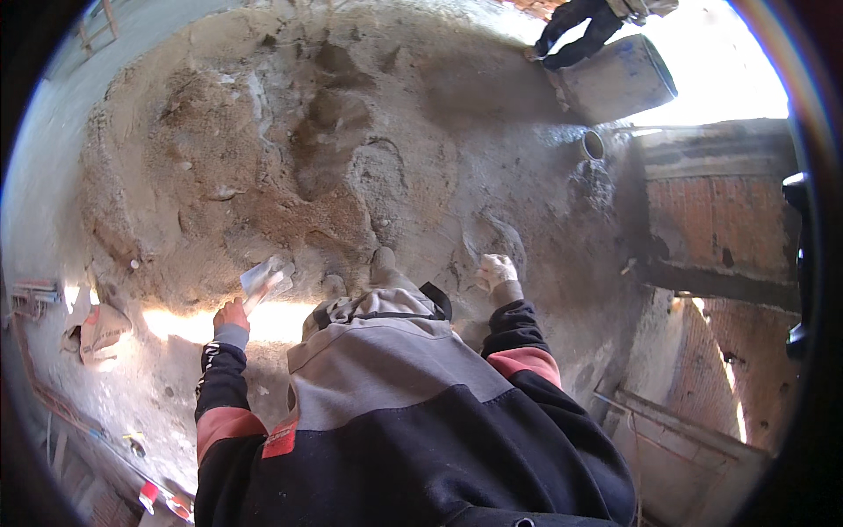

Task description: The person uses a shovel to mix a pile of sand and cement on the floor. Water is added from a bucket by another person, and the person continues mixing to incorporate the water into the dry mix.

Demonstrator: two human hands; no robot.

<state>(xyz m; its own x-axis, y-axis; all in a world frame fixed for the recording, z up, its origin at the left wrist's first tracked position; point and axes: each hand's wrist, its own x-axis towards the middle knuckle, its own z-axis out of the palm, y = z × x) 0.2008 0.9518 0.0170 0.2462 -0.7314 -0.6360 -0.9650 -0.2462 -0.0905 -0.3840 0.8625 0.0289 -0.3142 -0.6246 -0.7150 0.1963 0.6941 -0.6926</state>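
My left hand [232,315], at the left, is closed around the handle of a trowel [259,277], whose pale blade points up and away from me. Mortar-like grey stuff clings about the blade. On the right, my right hand [497,271] is bare, coated with pale dust, with its fingers curled; whether it holds anything cannot be told. Just beyond it lies a small grey mound [504,237] on the floor. A broad heap of sand or dry mix [217,158] spreads before my feet.
A large drum [616,80] lies at the upper right beside a person's legs [579,29]. Near it is a bucket [593,145]. A brick wall [718,224] stands at the right. A paper sack [102,332] and pipes [36,293] are at the left.
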